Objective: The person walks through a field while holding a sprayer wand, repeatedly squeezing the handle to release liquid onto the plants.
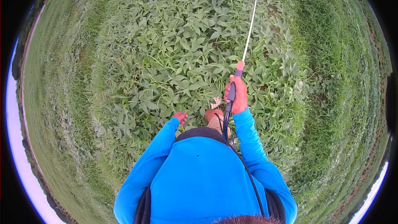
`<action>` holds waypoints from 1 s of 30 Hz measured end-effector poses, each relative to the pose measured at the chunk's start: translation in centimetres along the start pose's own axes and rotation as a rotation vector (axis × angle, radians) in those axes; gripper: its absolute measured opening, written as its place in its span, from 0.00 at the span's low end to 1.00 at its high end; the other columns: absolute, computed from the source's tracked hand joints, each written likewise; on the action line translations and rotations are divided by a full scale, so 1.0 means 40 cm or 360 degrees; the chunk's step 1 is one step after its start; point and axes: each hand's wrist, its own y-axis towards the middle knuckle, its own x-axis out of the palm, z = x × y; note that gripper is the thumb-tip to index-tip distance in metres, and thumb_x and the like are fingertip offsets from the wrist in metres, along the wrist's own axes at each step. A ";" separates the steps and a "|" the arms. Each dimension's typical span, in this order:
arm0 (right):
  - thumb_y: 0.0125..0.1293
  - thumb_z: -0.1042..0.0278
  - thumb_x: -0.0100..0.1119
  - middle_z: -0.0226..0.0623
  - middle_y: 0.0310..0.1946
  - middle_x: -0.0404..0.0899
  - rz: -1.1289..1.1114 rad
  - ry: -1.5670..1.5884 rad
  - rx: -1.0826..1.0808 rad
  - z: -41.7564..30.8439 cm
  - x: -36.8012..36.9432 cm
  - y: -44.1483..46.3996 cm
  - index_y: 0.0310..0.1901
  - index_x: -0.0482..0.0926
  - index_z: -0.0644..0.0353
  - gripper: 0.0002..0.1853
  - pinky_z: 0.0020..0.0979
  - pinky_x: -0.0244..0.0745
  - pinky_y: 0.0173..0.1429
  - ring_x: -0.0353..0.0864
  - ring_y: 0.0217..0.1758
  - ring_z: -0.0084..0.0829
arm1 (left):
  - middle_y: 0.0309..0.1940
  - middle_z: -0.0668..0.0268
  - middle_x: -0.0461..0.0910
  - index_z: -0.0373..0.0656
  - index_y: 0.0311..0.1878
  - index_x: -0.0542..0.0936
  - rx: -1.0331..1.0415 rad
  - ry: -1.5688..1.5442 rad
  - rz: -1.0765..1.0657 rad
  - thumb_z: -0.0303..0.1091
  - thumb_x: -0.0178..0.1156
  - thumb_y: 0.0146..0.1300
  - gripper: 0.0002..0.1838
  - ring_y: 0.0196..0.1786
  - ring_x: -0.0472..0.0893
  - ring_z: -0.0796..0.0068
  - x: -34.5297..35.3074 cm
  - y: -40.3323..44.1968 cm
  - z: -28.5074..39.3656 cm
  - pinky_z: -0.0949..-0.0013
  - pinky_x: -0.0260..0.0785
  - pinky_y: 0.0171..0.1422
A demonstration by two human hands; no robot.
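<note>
My right hand (239, 95) is wrapped round the dark grey handle of a sprayer wand (250, 31). Its thin pale lance reaches forward and slightly right over the leaves, beyond a reddish collar. From the back of the handle a black hose (226, 122) runs down beside my body. My left hand (181, 118) hangs low in front of my left side, near the leaves, with fingers loosely bent and nothing visible in it. Broad-leaved green plants (182, 49) spread thickly under the wand and both hands.
Grassy strips (327, 58) run along the right side, with more grass on the left. A bare foot or lower leg (212, 114) shows among the leaves below me, near a pale dry leaf (216, 102). Dark straps (273, 205) cross my blue shirt (203, 178).
</note>
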 end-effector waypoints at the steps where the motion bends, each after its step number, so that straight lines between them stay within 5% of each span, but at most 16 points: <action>1: 0.63 0.54 0.57 0.27 0.17 0.64 0.0006 -0.0026 -0.0063 -0.023 -0.002 0.038 0.32 0.66 0.52 0.14 0.21 0.57 0.12 0.60 0.12 0.17 | 0.24 0.68 0.76 0.47 0.41 0.77 0.0027 -0.0042 -0.0016 0.34 0.50 0.60 0.09 0.17 0.70 0.78 -0.002 0.008 0.022 0.72 0.61 0.18; 11: 0.60 0.51 0.56 0.25 0.17 0.60 -0.0391 0.0366 0.0554 -0.156 0.056 0.283 0.30 0.65 0.52 0.16 0.21 0.57 0.11 0.56 0.11 0.18 | 0.23 0.70 0.74 0.46 0.42 0.76 0.0164 -0.0055 0.0218 0.46 0.48 0.67 0.15 0.17 0.69 0.80 -0.088 -0.033 0.353 0.73 0.61 0.18; 14: 0.59 0.51 0.58 0.26 0.17 0.61 -0.0783 0.0619 0.0886 -0.161 0.072 0.381 0.29 0.67 0.57 0.17 0.21 0.58 0.11 0.58 0.10 0.18 | 0.25 0.71 0.74 0.46 0.42 0.76 0.0191 -0.0089 0.0250 0.48 0.49 0.67 0.16 0.19 0.70 0.81 -0.108 -0.070 0.387 0.74 0.61 0.20; 17: 0.57 0.51 0.58 0.27 0.17 0.63 -0.0936 0.0710 0.1185 -0.161 0.120 0.446 0.29 0.68 0.58 0.18 0.21 0.59 0.11 0.59 0.10 0.18 | 0.26 0.69 0.76 0.46 0.43 0.76 0.0188 -0.0138 0.0323 0.48 0.50 0.65 0.16 0.20 0.70 0.80 -0.128 -0.126 0.406 0.71 0.62 0.21; 21: 0.55 0.50 0.59 0.28 0.17 0.64 -0.1173 0.0652 0.1438 -0.122 0.211 0.482 0.29 0.67 0.58 0.19 0.21 0.59 0.11 0.59 0.10 0.19 | 0.24 0.63 0.75 0.43 0.42 0.76 -0.0339 0.0124 0.0460 0.46 0.51 0.62 0.16 0.18 0.70 0.74 -0.205 -0.158 0.308 0.69 0.61 0.19; 24: 0.55 0.50 0.59 0.28 0.17 0.64 -0.1341 0.0552 0.1540 -0.101 0.279 0.501 0.29 0.66 0.58 0.19 0.21 0.57 0.11 0.59 0.10 0.18 | 0.22 0.63 0.77 0.43 0.34 0.77 -0.0234 -0.0136 0.0601 0.44 0.53 0.58 0.13 0.15 0.69 0.72 -0.231 -0.188 0.235 0.66 0.61 0.17; 30: 0.56 0.50 0.58 0.25 0.17 0.63 -0.1488 0.0171 0.1686 -0.074 0.406 0.510 0.28 0.67 0.55 0.17 0.20 0.55 0.10 0.57 0.10 0.16 | 0.22 0.63 0.77 0.44 0.34 0.79 -0.0267 -0.0167 0.0678 0.43 0.53 0.58 0.13 0.16 0.70 0.71 -0.213 -0.175 0.277 0.63 0.65 0.19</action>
